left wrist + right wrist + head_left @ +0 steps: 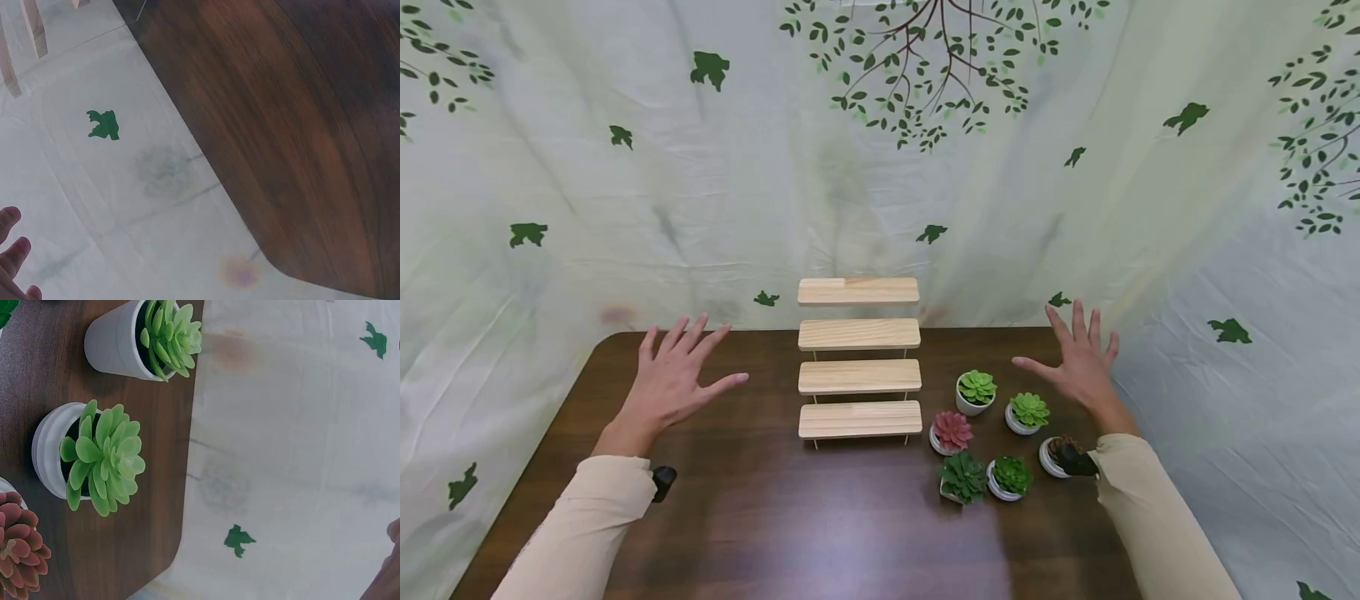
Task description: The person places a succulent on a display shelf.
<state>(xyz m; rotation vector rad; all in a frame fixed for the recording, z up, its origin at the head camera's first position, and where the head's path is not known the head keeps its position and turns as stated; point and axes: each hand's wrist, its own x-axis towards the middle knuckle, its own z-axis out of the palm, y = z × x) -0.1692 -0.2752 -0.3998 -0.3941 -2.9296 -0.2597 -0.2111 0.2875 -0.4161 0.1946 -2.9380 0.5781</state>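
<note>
My left hand [673, 379] is held over the left part of the table with its fingers spread, holding nothing. Fingertips [15, 253] of that hand show at the lower left of the left wrist view. On the right, my right hand [1081, 367] is likewise spread and holds nothing. Nearest to it are small potted succulents: a light green one [1028, 410], another light green one [976, 388], and a brownish one [1054, 460] partly hidden by the wrist. Further left stand a red succulent [952, 432], a dark green one [962, 478] and a mid-green one [1011, 475].
A four-tier stand with pale wooden shelves [860, 420] on thin wire legs stands at the middle back of the dark brown table [737, 533]. Nothing shows on its shelves. White cloth [737, 183] printed with leaves and branches hangs behind and beside the table.
</note>
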